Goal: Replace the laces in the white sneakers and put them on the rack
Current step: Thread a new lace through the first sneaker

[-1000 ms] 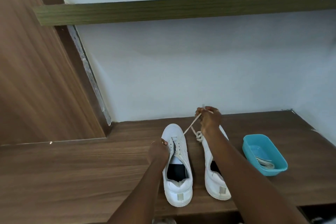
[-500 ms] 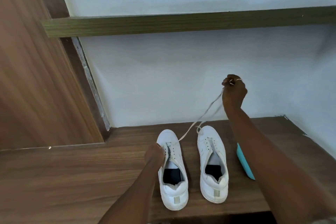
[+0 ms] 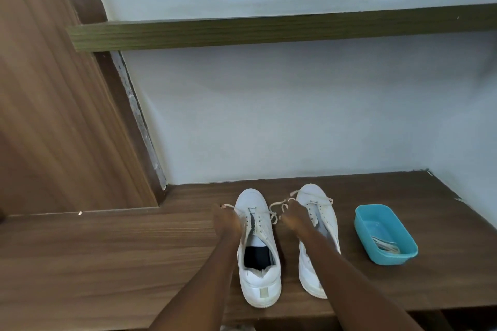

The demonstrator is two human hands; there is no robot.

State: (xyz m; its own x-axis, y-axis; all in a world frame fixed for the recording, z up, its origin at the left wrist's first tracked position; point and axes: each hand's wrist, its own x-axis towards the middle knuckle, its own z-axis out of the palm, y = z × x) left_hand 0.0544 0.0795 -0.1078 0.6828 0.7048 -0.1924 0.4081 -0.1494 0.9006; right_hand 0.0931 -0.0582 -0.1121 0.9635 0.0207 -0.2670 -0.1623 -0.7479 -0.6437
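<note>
The white lace point(image 3: 272, 208) crosses the front eyelets of the left sneaker point(image 3: 252, 199), which stands toe to the wall beside the right sneaker point(image 3: 314, 193) on the wooden surface point(image 3: 107, 263). My left grip point(image 3: 226, 223) is curled, pinching one end just left of that shoe, and my right grip point(image 3: 294, 216) is closed on the other, looping end between the two shoes. A blue tub point(image 3: 384, 234) holding pale laces sits further right, apart from the shoes.

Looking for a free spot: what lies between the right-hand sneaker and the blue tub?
Head view shows only bare wooden shelf between the right-hand sneaker and the blue tub.
</note>
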